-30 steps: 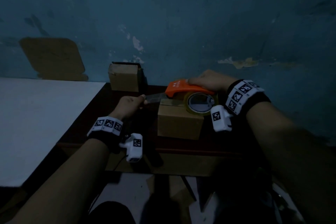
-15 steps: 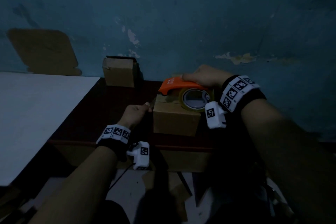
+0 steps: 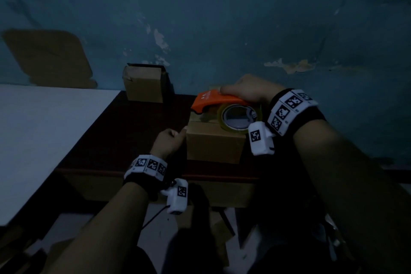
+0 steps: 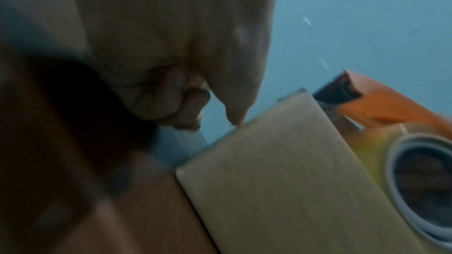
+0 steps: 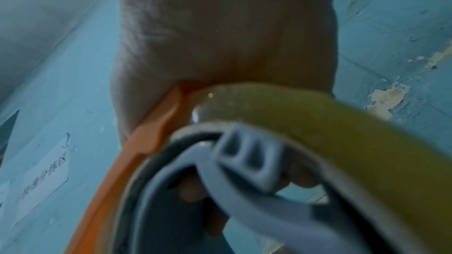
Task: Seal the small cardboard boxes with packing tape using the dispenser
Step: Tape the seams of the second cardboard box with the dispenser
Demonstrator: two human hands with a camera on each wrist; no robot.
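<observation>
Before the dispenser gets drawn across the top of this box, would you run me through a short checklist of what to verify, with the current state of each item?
1. Right hand grips the orange tape dispenser: ok; its fingers curl through the frame in the right wrist view.
2. Dispenser sits on top of the near cardboard box: ok.
3. Left hand steadies the box: ok; its thumb tip touches the box's upper left edge.
4. Tape end stuck down on the box's left side: cannot tell; too dark and blurred.
5. Top flaps closed: ok; they look flat, with a seam showing.
6. Second box out of the way: ok; it stands apart, by the wall.
</observation>
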